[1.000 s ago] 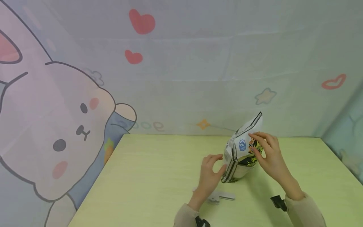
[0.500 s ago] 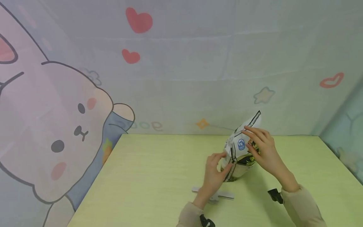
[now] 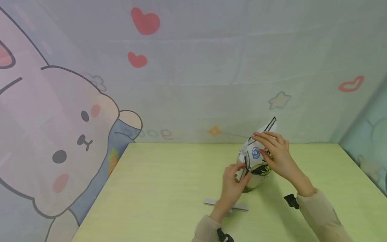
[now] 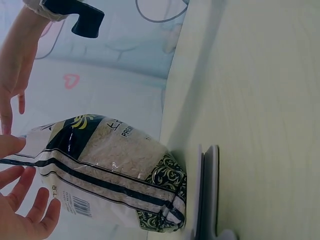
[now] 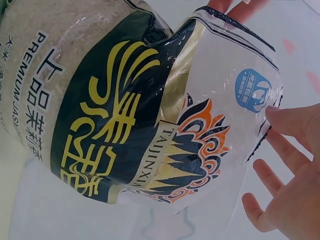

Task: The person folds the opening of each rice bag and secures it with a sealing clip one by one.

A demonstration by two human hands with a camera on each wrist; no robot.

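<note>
A bag of rice (image 3: 257, 168) stands on the table, its slack white top leaning back to the right. The right wrist view shows its dark green band with yellow lettering and the loose top edge. My left hand (image 3: 231, 185) pinches the side seam near the fold, thumb on one face and fingers on the other. At the top edge, my right hand (image 3: 281, 158) holds the plastic between thumb and index finger; its other fingers (image 5: 267, 175) are spread. Under my left wrist lies a long, light grey clip-like bar (image 3: 240, 207), partly hidden by the forearm.
The pale yellow-green table (image 3: 163, 188) ends at a hanging cloth backdrop (image 3: 193, 67) printed with a rabbit and hearts. A black strap piece (image 3: 291, 201) sticks out from the right cuff, and another (image 3: 224, 235) from the left.
My left hand has moved right and onto the bag's side seam. My right hand has slid up and left to the bag's top edge. The bag stays in place.
</note>
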